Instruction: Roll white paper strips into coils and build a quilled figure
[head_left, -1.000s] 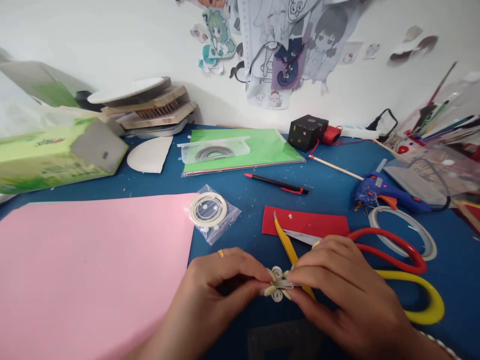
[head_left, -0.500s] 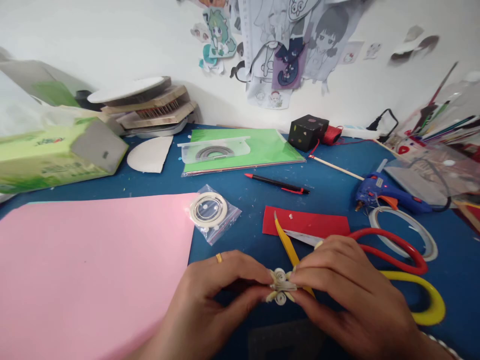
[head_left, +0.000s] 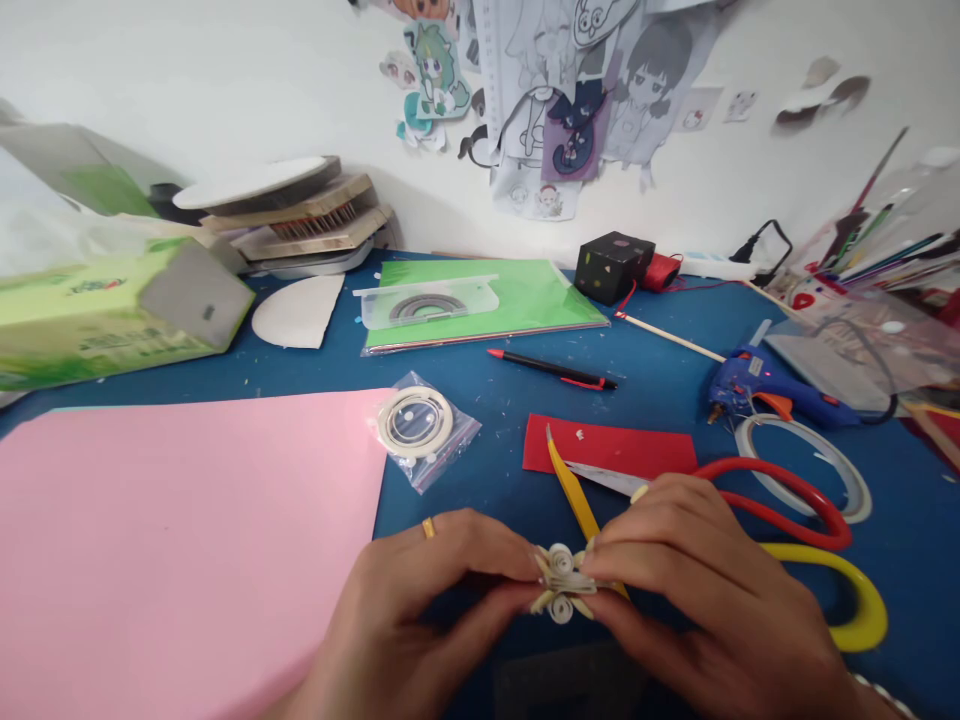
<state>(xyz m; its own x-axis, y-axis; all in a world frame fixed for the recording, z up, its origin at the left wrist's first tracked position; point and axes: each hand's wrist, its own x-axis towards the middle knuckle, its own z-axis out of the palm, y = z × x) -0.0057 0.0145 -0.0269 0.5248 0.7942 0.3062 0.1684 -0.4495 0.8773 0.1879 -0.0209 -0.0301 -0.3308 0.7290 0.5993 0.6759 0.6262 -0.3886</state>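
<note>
Between both hands, low in the middle, is a small piece of rolled white paper (head_left: 562, 582) with a spiral coil at its top and another at its bottom. My left hand (head_left: 427, 590) pinches its left side between thumb and forefinger; a gold ring sits on one finger. On the right side, my right hand (head_left: 712, 580) grips it with thumb and fingertips. Yellow tweezers (head_left: 571, 490) lie just behind the piece, partly hidden by the right hand. Scissors with a red and a yellow handle loop (head_left: 862, 600) lie under and beyond that hand.
Pink paper (head_left: 187, 520) covers the left of the blue table. Behind the hands lie a bag of paper strips (head_left: 416, 422), red paper (head_left: 645, 452), a pen (head_left: 551, 370) and a green paper pack (head_left: 525, 300). A blue glue gun (head_left: 780, 385) and tape roll (head_left: 862, 505) are at right.
Both hands keep their pinch on the rolled paper piece, which sits very slightly lower in view. The whole scene has shifted a little with the camera.
</note>
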